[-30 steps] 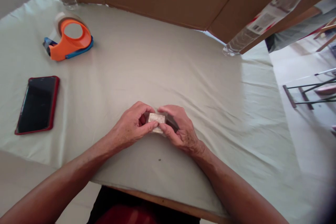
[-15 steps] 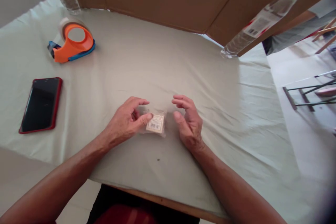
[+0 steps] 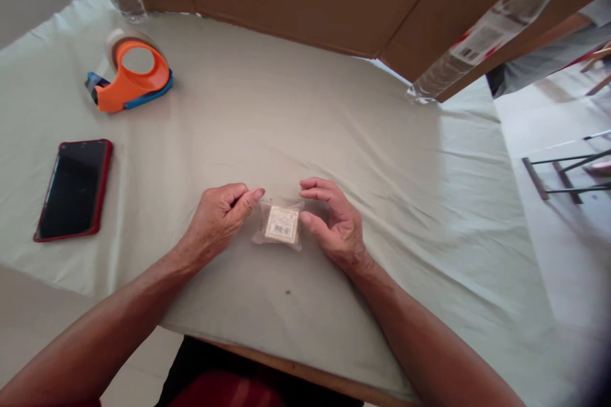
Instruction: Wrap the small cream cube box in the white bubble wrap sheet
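A small square packet (image 3: 281,225) in clear crinkled plastic lies flat on the cloth between my hands. It has a pale label with a dark printed code. Just left of its upper corner, my left hand (image 3: 222,213) is closed, fingers curled and thumb laid against the forefinger, with nothing visible in it. On the other side my right hand (image 3: 337,219) is open, its fingers stretched out above the packet's right side. The right thumb tip is at the packet's right edge; whether it touches is unclear.
A pale green cloth (image 3: 305,121) covers the table. To the left lie a phone (image 3: 74,189) in a red case and an orange tape dispenser (image 3: 136,79). A cardboard box (image 3: 286,0) stands along the back. A dark metal frame (image 3: 563,181) stands on the floor at right.
My left hand has drawn back left off the packet, and its fingers have closed. The right hand has moved slightly left, toward the packet. More of the packet shows.
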Demonstrator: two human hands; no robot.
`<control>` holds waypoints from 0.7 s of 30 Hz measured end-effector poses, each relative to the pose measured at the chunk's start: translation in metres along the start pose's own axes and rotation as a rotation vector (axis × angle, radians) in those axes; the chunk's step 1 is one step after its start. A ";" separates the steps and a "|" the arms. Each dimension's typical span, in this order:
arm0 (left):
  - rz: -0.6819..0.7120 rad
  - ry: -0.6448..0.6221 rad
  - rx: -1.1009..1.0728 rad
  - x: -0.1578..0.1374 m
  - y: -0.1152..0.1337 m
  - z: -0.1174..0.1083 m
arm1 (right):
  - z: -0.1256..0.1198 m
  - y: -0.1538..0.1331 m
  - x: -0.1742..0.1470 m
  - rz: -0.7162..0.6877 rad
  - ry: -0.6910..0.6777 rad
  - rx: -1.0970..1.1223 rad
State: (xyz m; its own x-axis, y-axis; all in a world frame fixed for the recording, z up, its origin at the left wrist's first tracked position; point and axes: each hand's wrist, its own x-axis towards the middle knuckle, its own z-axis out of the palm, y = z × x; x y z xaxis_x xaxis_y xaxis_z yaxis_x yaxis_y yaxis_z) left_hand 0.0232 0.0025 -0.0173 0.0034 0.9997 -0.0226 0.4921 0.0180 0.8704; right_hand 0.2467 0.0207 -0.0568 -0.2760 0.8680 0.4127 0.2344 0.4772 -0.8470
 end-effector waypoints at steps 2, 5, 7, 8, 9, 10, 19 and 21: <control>0.014 0.008 0.010 0.000 0.000 0.000 | 0.000 -0.003 0.000 -0.012 -0.044 -0.026; 0.047 -0.020 0.014 0.001 0.000 0.000 | -0.001 -0.007 0.001 -0.019 -0.107 -0.060; 0.063 -0.059 0.016 0.001 -0.001 0.000 | 0.000 -0.007 0.002 -0.033 -0.131 -0.067; 0.065 -0.076 0.017 0.000 -0.001 0.000 | 0.000 -0.006 0.002 -0.038 -0.137 -0.068; 0.061 -0.087 0.016 0.000 0.000 0.001 | 0.001 -0.006 0.002 -0.039 -0.143 -0.068; 0.054 -0.092 0.014 -0.001 0.000 0.001 | 0.002 -0.005 0.002 -0.037 -0.148 -0.067; 0.114 -0.117 0.001 -0.003 -0.002 0.006 | 0.007 -0.005 0.001 -0.082 -0.123 -0.090; 0.131 -0.115 -0.021 -0.004 -0.003 0.007 | 0.008 -0.005 0.001 -0.101 -0.108 -0.096</control>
State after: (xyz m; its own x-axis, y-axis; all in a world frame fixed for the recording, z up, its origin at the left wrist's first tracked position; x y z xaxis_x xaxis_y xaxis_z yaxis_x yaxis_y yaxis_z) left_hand 0.0277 -0.0014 -0.0229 0.1667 0.9853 0.0369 0.4622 -0.1111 0.8798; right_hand 0.2380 0.0177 -0.0550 -0.4004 0.7977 0.4509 0.2868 0.5764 -0.7652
